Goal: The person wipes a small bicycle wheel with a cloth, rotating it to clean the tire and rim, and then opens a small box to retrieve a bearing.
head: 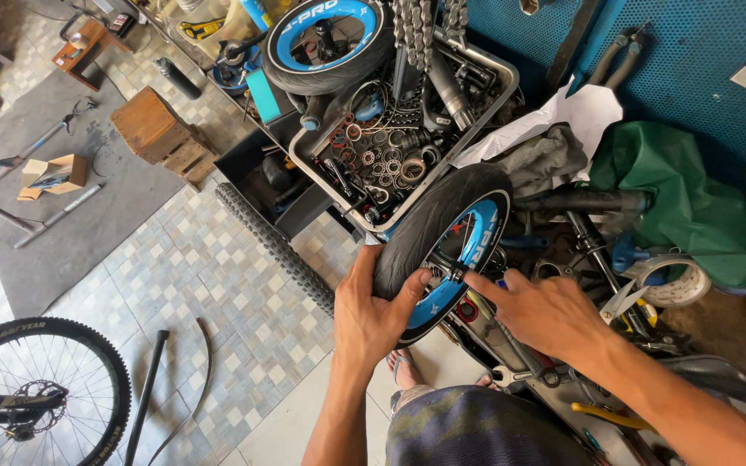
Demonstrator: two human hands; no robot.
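A small black tyre on a blue plastic wheel (464, 226) stands on edge at the front of a cluttered workbench. My left hand (371, 304) grips its tyre from the lower left, thumb across the tread. My right hand (539, 312) reaches in from the right, fingertips pinching the black axle at the wheel's hub (452, 269). A second, matching blue wheel (325, 39) lies at the back, above a grey tray.
The grey tray (485, 112) holds bearings, rings and metal parts. A knobby tyre (274, 246) leans below it. Tape roll (675, 278), green cloth (675, 185) and tools crowd the bench. A bicycle wheel (41, 393), wooden stool (153, 129) and rods sit on the tiled floor.
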